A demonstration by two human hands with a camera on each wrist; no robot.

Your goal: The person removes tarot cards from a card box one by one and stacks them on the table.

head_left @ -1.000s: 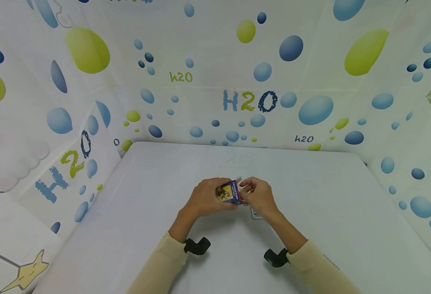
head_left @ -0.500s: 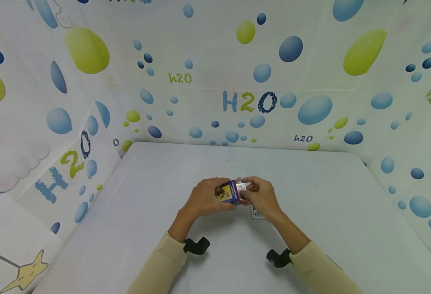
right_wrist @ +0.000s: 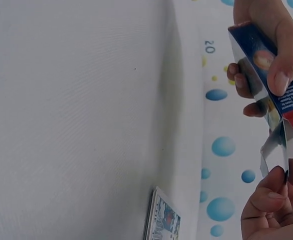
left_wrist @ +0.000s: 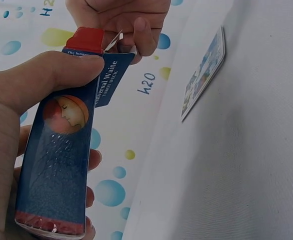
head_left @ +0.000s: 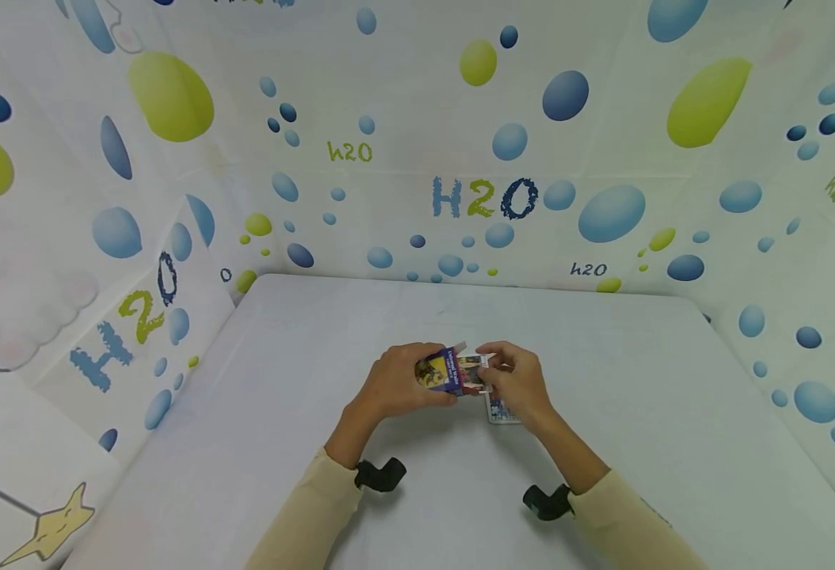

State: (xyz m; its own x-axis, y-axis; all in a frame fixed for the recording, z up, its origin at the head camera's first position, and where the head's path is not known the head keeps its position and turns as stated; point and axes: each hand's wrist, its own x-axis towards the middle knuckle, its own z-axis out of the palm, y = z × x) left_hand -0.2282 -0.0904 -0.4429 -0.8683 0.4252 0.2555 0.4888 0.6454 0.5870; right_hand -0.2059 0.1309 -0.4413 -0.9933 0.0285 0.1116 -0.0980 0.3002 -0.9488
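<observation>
My left hand [head_left: 396, 384] grips a blue tarot deck box [head_left: 437, 372] around its sides, thumb along the narrow side with the moon face [left_wrist: 66, 115]. The box is tilted, its open end with red edging facing my right hand [head_left: 520, 384]. Between right thumb and fingers I pinch the end of a tarot card [head_left: 472, 372], partly out of the box; whether several cards are together there I cannot tell. Below my right hand a small stack of cards [head_left: 500, 410] lies on the table, partly covered by that hand in the head view.
The white-covered table [head_left: 282, 475] reaches back to a cloth backdrop [head_left: 389, 95] printed with blue and green drops. Black wrist-worn devices sit at the left cuff [head_left: 381, 475] and right cuff [head_left: 547, 503].
My right hand has moved slightly right, away from the box, drawing the card out so more of its picture shows. My left hand and the box have stayed nearly in place.
</observation>
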